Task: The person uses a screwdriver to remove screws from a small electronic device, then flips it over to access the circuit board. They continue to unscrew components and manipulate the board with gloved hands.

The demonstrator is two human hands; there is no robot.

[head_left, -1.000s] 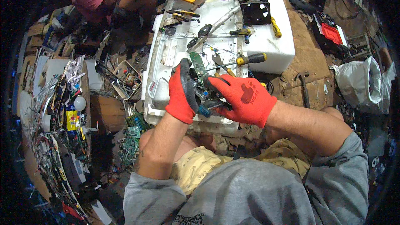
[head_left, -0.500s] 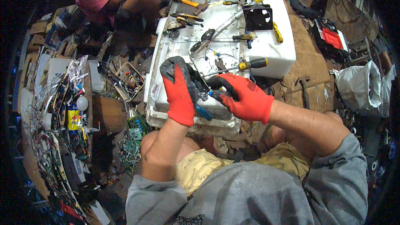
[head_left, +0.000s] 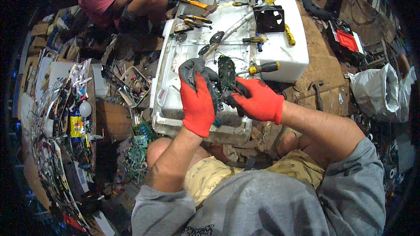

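A dark green circuit board point(head_left: 226, 69) stands up between my two gloved hands above the white foam block. My right hand point(head_left: 258, 100), in a red and black glove, is closed at the board's lower end, its thumb and fingers pinched together. Just left of the board, my left hand point(head_left: 197, 98), gloved the same way, has its fingers curled round a dark part beside the board; the fingers hide most of this part. Below the hands a bit of a teal thing point(head_left: 217, 123) shows, mostly covered.
On the white foam point(head_left: 280, 54) lie a yellow-black screwdriver point(head_left: 264, 67), pliers point(head_left: 197, 19), a hammer point(head_left: 197, 4) and a black fan frame point(head_left: 269, 19). Another person point(head_left: 103, 0) sits at the far left. Scrap wires point(head_left: 65, 148) heap at left; a white sack point(head_left: 376, 89) stands right.
The circuit board has come up into view between my hands, its face now showing. My left hand has shifted slightly right, and my right hand has moved a little left.
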